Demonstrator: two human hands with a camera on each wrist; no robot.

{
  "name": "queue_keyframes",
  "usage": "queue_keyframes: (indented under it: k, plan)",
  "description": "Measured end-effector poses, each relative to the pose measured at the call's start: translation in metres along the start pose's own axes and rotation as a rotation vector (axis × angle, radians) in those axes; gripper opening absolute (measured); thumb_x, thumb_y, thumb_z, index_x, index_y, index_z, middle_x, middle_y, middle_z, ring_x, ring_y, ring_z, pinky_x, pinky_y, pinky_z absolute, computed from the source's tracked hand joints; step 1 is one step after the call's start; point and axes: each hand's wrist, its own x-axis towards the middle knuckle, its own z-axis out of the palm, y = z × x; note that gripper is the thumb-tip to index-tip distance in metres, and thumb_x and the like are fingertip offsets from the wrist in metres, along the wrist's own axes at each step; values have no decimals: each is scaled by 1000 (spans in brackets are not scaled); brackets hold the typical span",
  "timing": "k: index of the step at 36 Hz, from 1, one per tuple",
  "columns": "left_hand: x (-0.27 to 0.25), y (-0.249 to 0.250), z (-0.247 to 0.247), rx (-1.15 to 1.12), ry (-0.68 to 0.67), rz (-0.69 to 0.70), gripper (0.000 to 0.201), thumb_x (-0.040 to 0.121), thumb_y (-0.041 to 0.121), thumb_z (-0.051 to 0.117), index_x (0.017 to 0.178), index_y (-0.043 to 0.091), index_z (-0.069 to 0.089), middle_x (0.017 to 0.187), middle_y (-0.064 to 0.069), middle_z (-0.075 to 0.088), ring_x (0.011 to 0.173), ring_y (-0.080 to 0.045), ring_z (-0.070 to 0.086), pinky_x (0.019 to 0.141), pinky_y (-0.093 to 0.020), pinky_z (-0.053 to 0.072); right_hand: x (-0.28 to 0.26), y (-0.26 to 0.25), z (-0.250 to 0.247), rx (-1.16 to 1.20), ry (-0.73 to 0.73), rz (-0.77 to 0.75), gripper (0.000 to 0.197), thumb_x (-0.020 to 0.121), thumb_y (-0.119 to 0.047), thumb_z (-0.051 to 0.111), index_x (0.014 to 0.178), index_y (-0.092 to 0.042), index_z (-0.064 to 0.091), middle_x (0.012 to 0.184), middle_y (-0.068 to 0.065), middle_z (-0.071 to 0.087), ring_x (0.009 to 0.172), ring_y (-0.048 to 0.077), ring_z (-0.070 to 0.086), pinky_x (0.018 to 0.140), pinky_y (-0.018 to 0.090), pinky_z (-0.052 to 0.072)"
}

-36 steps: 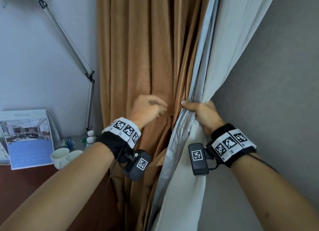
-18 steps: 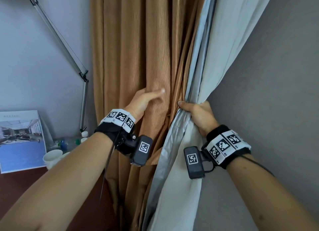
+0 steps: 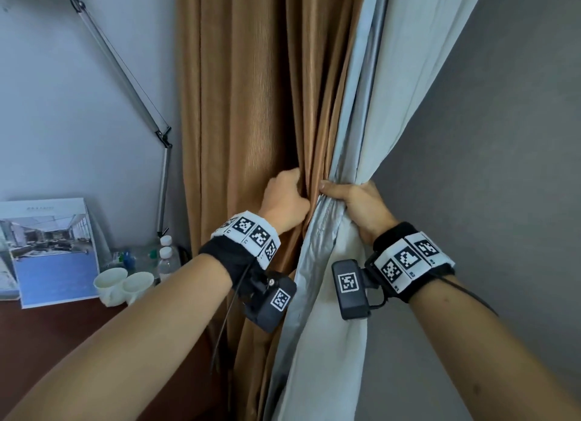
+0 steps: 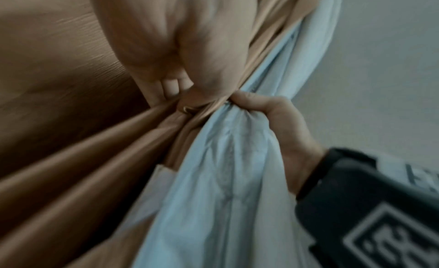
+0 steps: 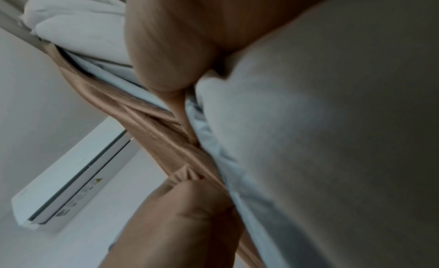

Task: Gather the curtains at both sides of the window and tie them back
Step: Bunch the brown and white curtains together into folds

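The brown curtain [image 3: 251, 112] hangs in the corner beside the left wall, its folds drawn in at hand height; the pale grey lining [image 3: 327, 342] lies against its right edge, next to the grey wall. Your left hand [image 3: 284, 200] has its fingers curled into the brown folds, gripping a bunch of them; the left wrist view shows fingertips [image 4: 172, 86] tucked into the cloth. Your right hand [image 3: 361, 206] is just beside it, thumb on top, fingers wrapped round the gathered lining edge and clamping it. The two hands nearly touch. Lower left: a dark wooden desk [image 3: 47, 342] carries two white cups [image 3: 121, 284], small bottles [image 3: 165, 254] and a propped brochure [image 3: 53, 247]. A metal lamp arm [image 3: 125, 81] slants across the left wall. The right wrist view shows a white air conditioner [image 5: 76, 176] up on the wall.
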Motion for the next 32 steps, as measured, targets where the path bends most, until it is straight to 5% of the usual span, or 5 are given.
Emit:
queue_keyframes:
  k: [6, 13, 17, 22, 32]
  plan:
    - [4, -23, 16, -84, -216, -44, 50, 64, 40, 61, 102, 8, 67, 101, -21, 71, 99, -37, 67, 89, -54, 54, 2, 0, -2, -8, 41, -14, 8, 85, -3, 71, 85, -11, 70, 71, -1, 75, 70, 14, 73, 72, 31, 58]
    - [-2, -1, 0, 84, -404, -92, 22, 78, 13, 48, 83, -4, 62, 87, -18, 69, 84, -29, 67, 83, -45, 56, 4, -2, -7, -8, 103, -25, 11, 81, 1, 73, 89, -7, 70, 76, 4, 73, 69, 15, 72, 67, 29, 58]
    - [0, -1, -12, 36, -357, -117, 34, 85, -1, 60, 56, 15, 53, 61, -8, 56, 60, -18, 57, 68, -30, 48, 7, -3, -11, -14, 120, -7, 10, 80, 2, 74, 82, -7, 69, 67, 1, 72, 65, 16, 71, 70, 32, 60]
    - [9, -12, -47, -295, -171, -241, 16, 83, 2, 68, 96, 10, 74, 100, -10, 74, 99, -20, 70, 88, -33, 57, 13, -3, -24, 37, 126, 68, 24, 77, 3, 73, 99, 3, 65, 71, 7, 71, 65, 22, 70, 75, 40, 59]
    - [25, 4, -35, -567, -181, -354, 71, 90, 59, 52, 149, 22, 36, 153, -3, 38, 142, -21, 34, 117, -48, 27, 10, -5, -29, 78, -160, 107, 32, 61, -6, 68, 93, -1, 74, 90, 12, 74, 87, 28, 70, 99, 44, 50]
